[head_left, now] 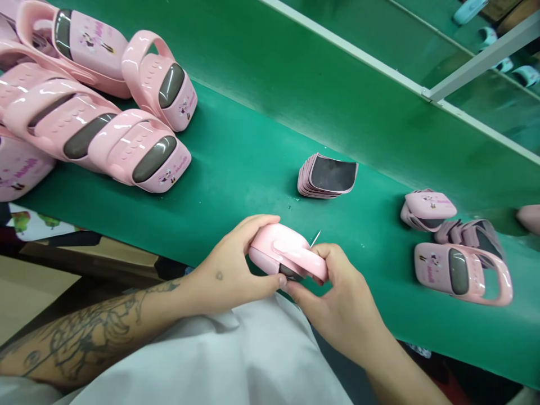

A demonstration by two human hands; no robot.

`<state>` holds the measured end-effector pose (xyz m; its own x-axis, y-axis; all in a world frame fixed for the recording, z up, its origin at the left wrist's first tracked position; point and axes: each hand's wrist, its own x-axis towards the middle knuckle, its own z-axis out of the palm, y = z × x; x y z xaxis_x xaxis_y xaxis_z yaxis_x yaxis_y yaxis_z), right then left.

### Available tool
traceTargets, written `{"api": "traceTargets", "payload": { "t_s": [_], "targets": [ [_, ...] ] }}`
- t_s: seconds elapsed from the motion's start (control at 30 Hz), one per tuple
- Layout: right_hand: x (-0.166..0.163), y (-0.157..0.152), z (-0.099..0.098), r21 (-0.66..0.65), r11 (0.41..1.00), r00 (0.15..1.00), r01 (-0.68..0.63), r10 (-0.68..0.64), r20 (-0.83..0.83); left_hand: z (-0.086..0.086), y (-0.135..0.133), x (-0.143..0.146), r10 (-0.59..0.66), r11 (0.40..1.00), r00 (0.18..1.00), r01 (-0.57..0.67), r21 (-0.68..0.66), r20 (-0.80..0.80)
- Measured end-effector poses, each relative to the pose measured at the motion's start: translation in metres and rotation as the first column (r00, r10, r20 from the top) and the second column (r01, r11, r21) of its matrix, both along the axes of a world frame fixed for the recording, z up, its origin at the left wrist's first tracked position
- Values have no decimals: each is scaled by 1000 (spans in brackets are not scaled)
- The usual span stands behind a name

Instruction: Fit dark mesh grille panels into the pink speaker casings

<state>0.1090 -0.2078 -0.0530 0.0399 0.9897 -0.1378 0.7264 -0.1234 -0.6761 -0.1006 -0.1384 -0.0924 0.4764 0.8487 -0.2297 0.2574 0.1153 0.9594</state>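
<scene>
Between my two hands is a pink plastic housing [283,242] with a loop handle and a dark window, held low over the green bench. My left hand [236,261] wraps its left side, fingers behind and thumb along the near edge. On the other side my right hand [343,301] grips the handle end, its thumb close to the left thumb tip. A thin silver pin-like piece [315,238] sticks up beside the right fingers; where it is fixed is hidden. Just beyond lies a stack of curved pink panels [328,175] with dark inner faces.
Several similar pink housings [162,152] with printed cartoon figures crowd the bench's left end. To the right are another housing [439,271] and more stacked panels [428,208]. A green back wall [295,62] with a white metal rail [358,56] runs behind the green bench [236,163].
</scene>
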Motion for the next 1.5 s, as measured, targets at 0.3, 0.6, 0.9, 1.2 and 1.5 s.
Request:
{"api": "traceTargets", "payload": {
  "t_s": [0.3, 0.6, 0.9, 1.2, 1.5],
  "targets": [
    [-3, -3, -11, 44, 996, 996, 80, -81, 35, -8, -4, -3, -62, 968, 998, 61, 242, -2],
    [-3, -8, -22, 165, 981, 987, 106, -124, 105, -13, -2, -2, -105, 949, 993, 85, 303, 50],
    [12, -12, -19, -20, 969, 969, 246, -247, -28, -7, 21, -3, -230, 972, 973, 231, 39, -27],
    [38, -13, -35, -124, 939, 856, 321, -343, -387, -38, 43, 11, -284, 893, 847, 405, -198, 450],
    [41, -23, -23, -160, 936, 859, 315, -353, -371, -31, 33, 35, -117, 840, 819, 383, -383, 562]
  ]
}}
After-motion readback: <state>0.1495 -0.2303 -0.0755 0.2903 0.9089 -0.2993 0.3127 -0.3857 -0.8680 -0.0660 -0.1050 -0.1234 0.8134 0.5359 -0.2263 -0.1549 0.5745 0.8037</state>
